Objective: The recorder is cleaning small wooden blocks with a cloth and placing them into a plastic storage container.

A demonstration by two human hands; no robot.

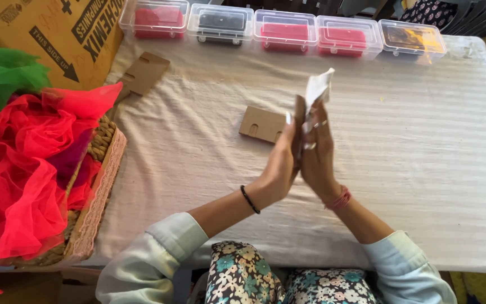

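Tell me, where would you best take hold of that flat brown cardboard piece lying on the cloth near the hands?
Probably by its left edge, coming in from the left. The cardboard piece lies flat on the table cloth, so fingers must slide under an edge; the left hand and right hand crowd its right end.

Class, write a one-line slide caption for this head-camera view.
Both hands, left hand and right hand, press a brown card with white wrapping over a cloth-covered table.
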